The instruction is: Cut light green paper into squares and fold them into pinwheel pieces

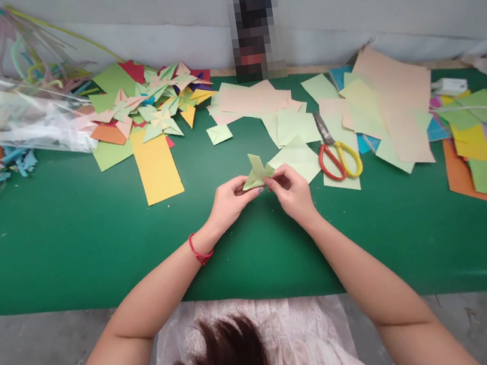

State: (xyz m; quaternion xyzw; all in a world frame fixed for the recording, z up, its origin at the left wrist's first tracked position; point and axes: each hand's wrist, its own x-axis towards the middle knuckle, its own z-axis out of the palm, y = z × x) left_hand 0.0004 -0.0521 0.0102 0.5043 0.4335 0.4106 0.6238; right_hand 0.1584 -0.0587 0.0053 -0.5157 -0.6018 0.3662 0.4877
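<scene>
Between my two hands is a light green folded paper (256,172), with one pointed flap standing up. My left hand (231,203) is closed on its left side, thumb along the lower edge. At its right side, my right hand (292,192) pinches the paper between thumb and fingers. A small folded pale green square (220,134) lies just beyond my hands. Scissors (332,149) with one red and one yellow handle rest to the right, partly on pale green sheets (301,159).
Several folded paper stars (162,121) are heaped at the back left, beside a yellow sheet (157,167). Paper strips and clear plastic (35,118) cover the far left. Pink and green sheets (405,105) lie right, with coloured papers (474,144) farther along the green table (97,239).
</scene>
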